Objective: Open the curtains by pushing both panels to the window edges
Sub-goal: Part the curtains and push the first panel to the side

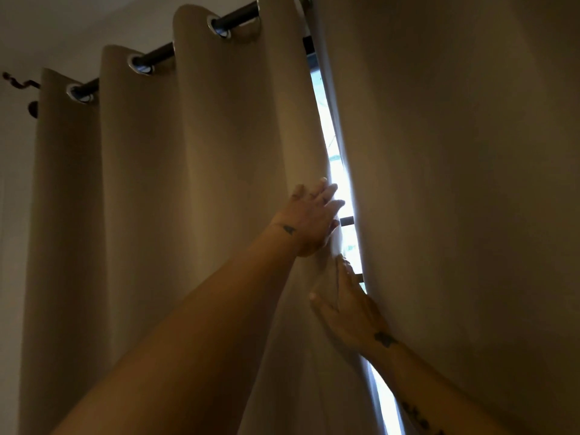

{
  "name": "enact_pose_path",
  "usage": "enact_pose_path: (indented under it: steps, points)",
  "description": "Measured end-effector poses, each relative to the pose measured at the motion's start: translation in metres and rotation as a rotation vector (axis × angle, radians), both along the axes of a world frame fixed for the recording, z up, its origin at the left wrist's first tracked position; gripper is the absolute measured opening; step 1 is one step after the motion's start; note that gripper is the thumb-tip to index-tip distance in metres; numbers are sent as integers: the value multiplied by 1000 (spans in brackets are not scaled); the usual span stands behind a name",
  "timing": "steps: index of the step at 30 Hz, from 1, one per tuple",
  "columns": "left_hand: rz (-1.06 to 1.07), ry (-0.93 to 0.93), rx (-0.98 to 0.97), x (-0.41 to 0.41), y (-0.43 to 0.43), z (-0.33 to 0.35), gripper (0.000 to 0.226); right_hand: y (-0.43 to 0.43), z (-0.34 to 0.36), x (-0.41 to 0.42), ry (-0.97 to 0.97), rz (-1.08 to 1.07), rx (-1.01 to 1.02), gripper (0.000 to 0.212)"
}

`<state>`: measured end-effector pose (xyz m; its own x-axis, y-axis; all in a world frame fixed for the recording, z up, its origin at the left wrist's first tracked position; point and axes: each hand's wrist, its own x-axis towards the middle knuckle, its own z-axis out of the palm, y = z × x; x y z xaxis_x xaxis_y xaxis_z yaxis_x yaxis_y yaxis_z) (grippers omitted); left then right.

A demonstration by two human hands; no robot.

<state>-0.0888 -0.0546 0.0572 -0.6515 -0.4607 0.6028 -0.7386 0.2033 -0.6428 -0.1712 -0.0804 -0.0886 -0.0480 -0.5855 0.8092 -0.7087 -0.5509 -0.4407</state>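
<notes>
Two beige curtain panels hang from a dark rod (160, 53) on metal rings. A narrow bright gap (337, 171) of window shows between them. My left hand (309, 221) lies with spread fingers on the inner edge of the left panel (188, 215), its fingertips reaching into the gap. Just below it, my right hand (348, 309) rests flat at the gap with fingers pointing up and the thumb on the left panel's fabric. Its wrist crosses the edge of the right panel (470, 199). Neither hand visibly pinches the cloth.
The rod ends at the far left in a dark curled finial (18, 83) on a white wall (62, 26). Dark window bars (346, 220) show through the gap. The right panel fills the whole right side of the view.
</notes>
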Motion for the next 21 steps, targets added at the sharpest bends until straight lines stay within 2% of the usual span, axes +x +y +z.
enact_pose_path:
  steps: [4, 7, 15, 19, 21]
  points:
    - [105, -92, -11, -11, -12, 3, 47, -22, -3, 11, -64, -63, -77, 97]
    - [179, -122, 1, -11, -24, 2, 46, -27, -5, 18, -55, 53, -28, 112]
    - [320, -115, 74, 10, -42, 1, 50, -56, -14, 31, -98, 231, -32, 65]
    - [410, -139, 55, 27, -56, 0, 51, -73, -16, 51, -126, 254, -59, 64]
    - [442, -159, 32, 40, -65, -1, 52, -78, -16, 65, -148, 273, -65, 77]
